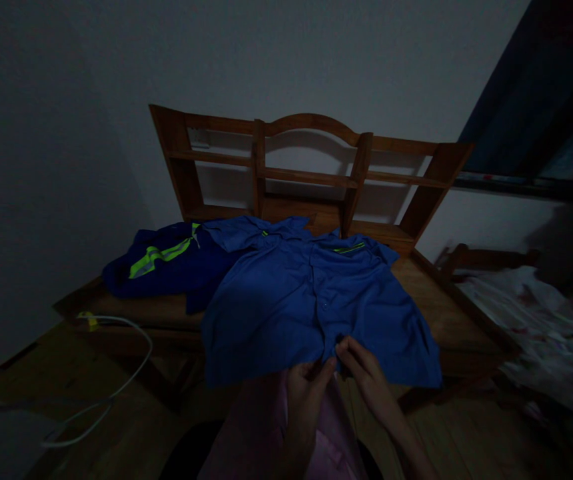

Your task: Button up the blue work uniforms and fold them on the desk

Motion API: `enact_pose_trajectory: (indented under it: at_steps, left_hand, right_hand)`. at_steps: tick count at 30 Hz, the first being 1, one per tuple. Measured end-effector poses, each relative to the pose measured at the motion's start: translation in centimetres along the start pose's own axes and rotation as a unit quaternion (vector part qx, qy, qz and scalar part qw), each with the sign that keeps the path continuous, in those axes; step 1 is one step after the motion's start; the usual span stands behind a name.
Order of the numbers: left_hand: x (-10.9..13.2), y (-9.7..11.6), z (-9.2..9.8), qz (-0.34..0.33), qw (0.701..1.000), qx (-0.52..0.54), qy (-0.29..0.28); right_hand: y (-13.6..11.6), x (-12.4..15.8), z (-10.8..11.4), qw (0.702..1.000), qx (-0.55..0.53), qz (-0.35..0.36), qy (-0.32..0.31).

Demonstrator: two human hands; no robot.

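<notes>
A blue short-sleeved shirt [261, 300] is spread over a wooden desk, its collar toward the back and its hem hanging over the front edge. My left hand [307, 387] pinches the front placket near the hem. Close beside it, my right hand [359, 360] has thumb and finger closed on the same placket, slightly higher. A button shows on the placket above my hands. Whatever lies between the fingertips is too dark to make out beyond the cloth.
A darker blue garment with yellow-green reflective strips [159, 260] lies left of the shirt. Behind stands a wooden shelf rack [311, 177]. A white cable [139, 373] loops off the desk's left side. White plastic bags [526, 300] sit by a chair at right.
</notes>
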State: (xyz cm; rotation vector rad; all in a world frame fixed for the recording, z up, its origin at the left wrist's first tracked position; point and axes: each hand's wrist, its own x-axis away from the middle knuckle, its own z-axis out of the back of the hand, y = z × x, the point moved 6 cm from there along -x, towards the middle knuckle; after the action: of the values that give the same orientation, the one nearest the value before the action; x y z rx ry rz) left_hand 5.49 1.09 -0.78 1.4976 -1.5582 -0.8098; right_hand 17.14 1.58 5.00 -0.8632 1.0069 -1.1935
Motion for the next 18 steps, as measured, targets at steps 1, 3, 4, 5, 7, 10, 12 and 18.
enact_pose_trajectory:
  at_steps: [1, 3, 4, 5, 7, 10, 12, 18]
  left_hand:
    - [0.0, -0.1, 0.0, -0.002, 1.000, 0.003, 0.000]
    - [0.1, -0.5, -0.2, -0.004, 1.000, 0.003, 0.005]
    - [0.1, -0.6, -0.3, -0.004, 1.000, 0.003, 0.011]
    - [0.2, -0.7, -0.3, -0.006, 1.000, 0.006, 0.020]
    - [0.3, -0.7, -0.4, -0.013, 0.999, 0.019, 0.041]
    - [0.4, -0.6, -0.1, -0.014, 0.998, 0.023, 0.064]
    - [0.2, -0.6, 0.3, -0.010, 0.998, -0.002, 0.067]
    - [-0.3, -0.1, 1.1, -0.035, 0.994, -0.085, 0.061]
  right_hand:
    - [0.1, -0.1, 0.0, 1.000, -0.004, 0.001, -0.001]
    - [0.3, -0.2, 0.0, 1.000, -0.005, 0.007, -0.001]
    - [0.3, -0.2, 0.0, 1.000, -0.003, 0.009, -0.001]
    - [0.2, -0.2, 0.0, 1.000, 0.000, 0.009, -0.001]
    - [-0.1, 0.0, -0.1, 1.000, 0.009, 0.011, -0.001]
    - [-1.3, 0.6, 0.3, 0.999, 0.018, 0.029, 0.007]
    - [-1.8, 1.2, 1.4, 0.999, 0.027, 0.041, 0.023]
    - [0.9, 3.1, 9.1, 0.983, 0.098, 0.027, 0.152]
